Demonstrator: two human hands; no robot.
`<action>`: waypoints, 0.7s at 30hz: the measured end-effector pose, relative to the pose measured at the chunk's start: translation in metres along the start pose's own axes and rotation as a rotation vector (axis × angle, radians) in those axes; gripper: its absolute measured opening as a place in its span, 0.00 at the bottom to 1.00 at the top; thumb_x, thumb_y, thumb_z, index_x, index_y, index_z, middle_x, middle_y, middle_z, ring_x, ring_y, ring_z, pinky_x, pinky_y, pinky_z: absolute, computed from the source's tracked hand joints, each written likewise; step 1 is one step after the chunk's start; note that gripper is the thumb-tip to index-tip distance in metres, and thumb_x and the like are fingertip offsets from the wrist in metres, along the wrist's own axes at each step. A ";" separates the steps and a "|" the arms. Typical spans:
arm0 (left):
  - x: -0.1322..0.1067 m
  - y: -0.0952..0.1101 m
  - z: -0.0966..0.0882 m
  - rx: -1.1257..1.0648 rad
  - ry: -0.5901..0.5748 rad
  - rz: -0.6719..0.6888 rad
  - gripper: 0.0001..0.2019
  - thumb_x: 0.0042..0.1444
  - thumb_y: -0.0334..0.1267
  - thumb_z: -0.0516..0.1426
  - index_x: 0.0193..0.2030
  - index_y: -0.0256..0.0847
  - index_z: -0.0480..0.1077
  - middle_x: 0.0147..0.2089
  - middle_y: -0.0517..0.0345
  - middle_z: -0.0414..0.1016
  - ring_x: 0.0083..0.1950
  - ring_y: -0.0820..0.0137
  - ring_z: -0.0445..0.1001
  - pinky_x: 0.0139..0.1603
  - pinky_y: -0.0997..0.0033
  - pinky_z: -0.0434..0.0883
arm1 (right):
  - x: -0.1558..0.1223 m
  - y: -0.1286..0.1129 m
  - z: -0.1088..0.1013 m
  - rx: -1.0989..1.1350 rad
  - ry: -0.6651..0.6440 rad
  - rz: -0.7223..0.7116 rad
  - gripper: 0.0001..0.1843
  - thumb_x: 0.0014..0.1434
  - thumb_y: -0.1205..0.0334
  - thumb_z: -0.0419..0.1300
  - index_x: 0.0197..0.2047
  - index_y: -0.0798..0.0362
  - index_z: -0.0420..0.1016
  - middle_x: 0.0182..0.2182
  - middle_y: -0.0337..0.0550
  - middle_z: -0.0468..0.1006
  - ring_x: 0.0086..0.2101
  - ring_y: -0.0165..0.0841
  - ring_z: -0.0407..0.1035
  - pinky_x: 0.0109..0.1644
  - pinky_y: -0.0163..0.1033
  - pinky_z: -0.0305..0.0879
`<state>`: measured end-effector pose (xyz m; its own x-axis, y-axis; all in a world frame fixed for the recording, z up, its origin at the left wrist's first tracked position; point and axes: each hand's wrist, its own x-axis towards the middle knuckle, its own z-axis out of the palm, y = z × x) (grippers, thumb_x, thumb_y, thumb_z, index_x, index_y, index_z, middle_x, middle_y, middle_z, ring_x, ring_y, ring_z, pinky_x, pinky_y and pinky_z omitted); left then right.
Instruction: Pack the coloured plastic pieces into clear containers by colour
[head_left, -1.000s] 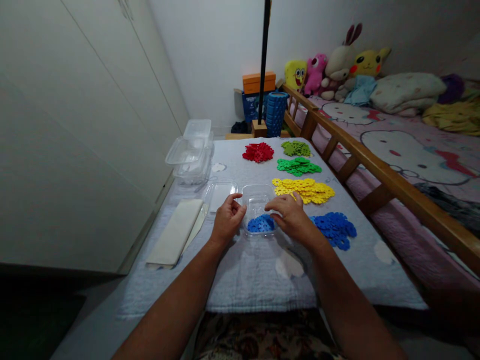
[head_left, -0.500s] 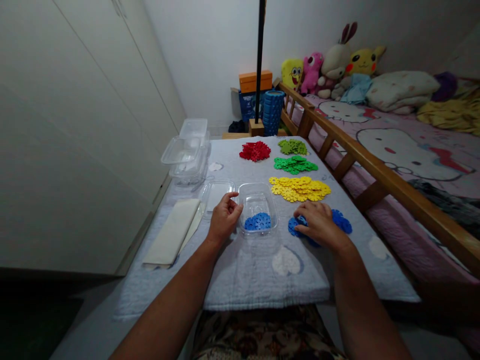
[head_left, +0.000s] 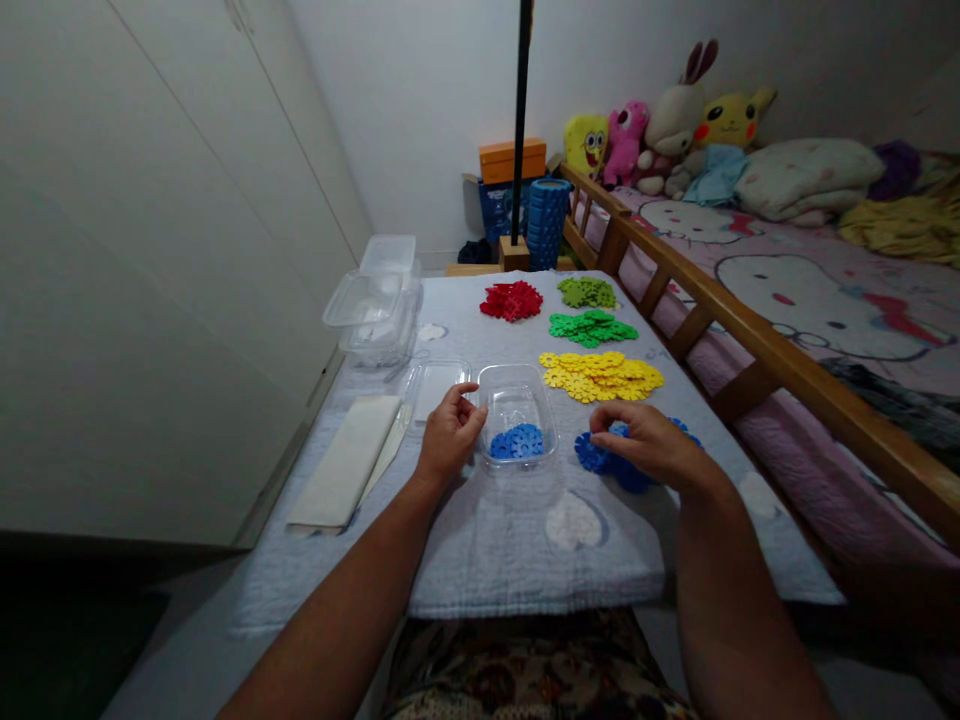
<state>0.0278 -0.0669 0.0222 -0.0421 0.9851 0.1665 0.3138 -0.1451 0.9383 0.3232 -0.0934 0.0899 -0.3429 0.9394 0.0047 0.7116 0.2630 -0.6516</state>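
Note:
My left hand [head_left: 450, 432] is at the left rim of a clear plastic box [head_left: 546, 400], with curled fingers and the thumb and forefinger against its side. Inside the box, several blue snowflake discs [head_left: 517, 441] lie along the near wall. Over to the right, my right hand [head_left: 649, 440] is just above a pile of blue snowflake discs [head_left: 634, 474]. Its thumb and forefinger pinch at the upper edge of a blue disc [head_left: 591, 453] at the pile's left end. The hand covers much of this pile.
Yellow [head_left: 600, 376], green [head_left: 591, 327], light green [head_left: 586, 292] and red discs [head_left: 512, 300] lie in separate piles farther back. A clear lid [head_left: 439, 380], folded cloth [head_left: 345, 463] and stacked clear boxes [head_left: 379, 310] are to the left. A wooden bed rail [head_left: 720, 315] borders the table's right side.
My right hand has lifted slightly off the blue pile and its fingers have drawn together into a pinch. My left hand and the box stay in place.

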 end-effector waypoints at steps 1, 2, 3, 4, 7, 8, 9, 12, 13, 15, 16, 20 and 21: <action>0.000 0.000 0.000 0.002 -0.001 0.003 0.19 0.59 0.44 0.60 0.55 0.41 0.72 0.28 0.67 0.67 0.28 0.73 0.67 0.31 0.74 0.64 | 0.004 -0.006 0.000 0.024 0.029 -0.027 0.05 0.61 0.67 0.61 0.33 0.49 0.76 0.33 0.39 0.81 0.37 0.36 0.74 0.44 0.40 0.65; 0.000 -0.001 0.000 0.002 0.000 0.005 0.19 0.59 0.44 0.60 0.55 0.41 0.72 0.28 0.67 0.67 0.29 0.73 0.67 0.31 0.73 0.64 | 0.008 -0.013 0.001 0.030 0.058 -0.054 0.04 0.61 0.66 0.61 0.34 0.49 0.77 0.34 0.40 0.81 0.38 0.36 0.74 0.45 0.41 0.66; 0.000 0.000 0.000 0.002 0.004 0.006 0.19 0.59 0.44 0.60 0.55 0.41 0.72 0.28 0.67 0.67 0.29 0.73 0.67 0.32 0.73 0.64 | 0.013 -0.021 0.004 0.018 0.081 -0.080 0.04 0.61 0.66 0.62 0.35 0.49 0.77 0.35 0.40 0.81 0.39 0.36 0.74 0.48 0.42 0.65; 0.000 0.000 0.000 0.000 0.006 0.007 0.19 0.59 0.44 0.60 0.55 0.41 0.72 0.28 0.67 0.67 0.29 0.73 0.67 0.32 0.73 0.64 | 0.018 -0.028 0.009 -0.008 0.095 -0.104 0.03 0.61 0.66 0.63 0.35 0.49 0.77 0.35 0.40 0.82 0.40 0.37 0.74 0.51 0.44 0.65; -0.001 0.002 0.000 -0.007 0.010 0.006 0.18 0.58 0.43 0.60 0.54 0.41 0.72 0.28 0.68 0.67 0.28 0.74 0.67 0.32 0.73 0.64 | 0.031 -0.050 0.030 -0.121 0.098 -0.141 0.05 0.63 0.68 0.64 0.36 0.49 0.78 0.35 0.39 0.82 0.42 0.38 0.72 0.63 0.55 0.57; -0.001 0.002 0.000 -0.009 0.009 0.003 0.18 0.58 0.43 0.60 0.54 0.41 0.72 0.28 0.68 0.67 0.28 0.74 0.67 0.32 0.73 0.64 | 0.034 -0.056 0.038 -0.154 0.094 -0.146 0.06 0.63 0.69 0.64 0.36 0.48 0.78 0.34 0.38 0.82 0.43 0.38 0.72 0.65 0.59 0.52; -0.001 0.003 0.000 -0.011 0.007 0.000 0.18 0.58 0.44 0.60 0.54 0.41 0.72 0.28 0.68 0.67 0.28 0.74 0.67 0.32 0.73 0.64 | 0.037 -0.061 0.046 -0.184 0.088 -0.150 0.06 0.63 0.70 0.63 0.36 0.48 0.78 0.34 0.38 0.81 0.43 0.38 0.72 0.67 0.62 0.49; -0.001 0.003 0.000 -0.015 -0.003 -0.005 0.19 0.58 0.44 0.60 0.54 0.41 0.72 0.28 0.67 0.68 0.28 0.74 0.67 0.32 0.74 0.64 | 0.042 -0.067 0.066 -0.242 0.060 -0.161 0.07 0.63 0.71 0.63 0.38 0.48 0.79 0.35 0.40 0.81 0.45 0.39 0.71 0.69 0.65 0.45; -0.001 0.004 0.000 -0.015 -0.005 -0.005 0.19 0.58 0.43 0.60 0.54 0.41 0.72 0.28 0.67 0.68 0.28 0.74 0.67 0.32 0.74 0.64 | 0.042 -0.067 0.071 -0.247 0.053 -0.168 0.08 0.63 0.71 0.63 0.39 0.48 0.80 0.36 0.41 0.81 0.46 0.40 0.71 0.69 0.65 0.45; -0.001 0.004 0.000 -0.015 -0.004 -0.005 0.18 0.58 0.43 0.60 0.54 0.41 0.72 0.28 0.67 0.68 0.28 0.74 0.67 0.31 0.74 0.64 | 0.043 -0.063 0.074 -0.241 0.067 -0.175 0.09 0.64 0.71 0.62 0.42 0.47 0.80 0.39 0.43 0.82 0.49 0.41 0.71 0.69 0.65 0.45; -0.001 0.004 0.000 -0.016 -0.001 -0.006 0.18 0.58 0.43 0.60 0.54 0.41 0.72 0.28 0.67 0.68 0.28 0.74 0.67 0.31 0.74 0.64 | 0.043 -0.058 0.073 -0.232 0.094 -0.173 0.10 0.64 0.71 0.62 0.43 0.47 0.81 0.41 0.43 0.83 0.50 0.41 0.71 0.70 0.66 0.45; -0.001 0.004 0.000 -0.021 0.010 -0.011 0.18 0.58 0.43 0.60 0.54 0.42 0.72 0.28 0.67 0.67 0.28 0.74 0.67 0.31 0.75 0.64 | 0.039 -0.030 0.052 -0.201 0.256 -0.116 0.11 0.64 0.68 0.61 0.46 0.47 0.81 0.46 0.46 0.84 0.52 0.44 0.71 0.68 0.63 0.49; -0.002 0.004 0.000 -0.021 0.011 -0.012 0.18 0.58 0.43 0.60 0.54 0.42 0.72 0.28 0.67 0.67 0.28 0.74 0.67 0.31 0.75 0.64 | 0.037 -0.021 0.044 -0.207 0.285 -0.088 0.11 0.64 0.68 0.61 0.46 0.47 0.81 0.47 0.47 0.84 0.52 0.45 0.71 0.66 0.61 0.52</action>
<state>0.0295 -0.0689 0.0257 -0.0562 0.9857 0.1587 0.2930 -0.1356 0.9464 0.2683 -0.0740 0.0707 -0.2445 0.9272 0.2838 0.8060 0.3570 -0.4722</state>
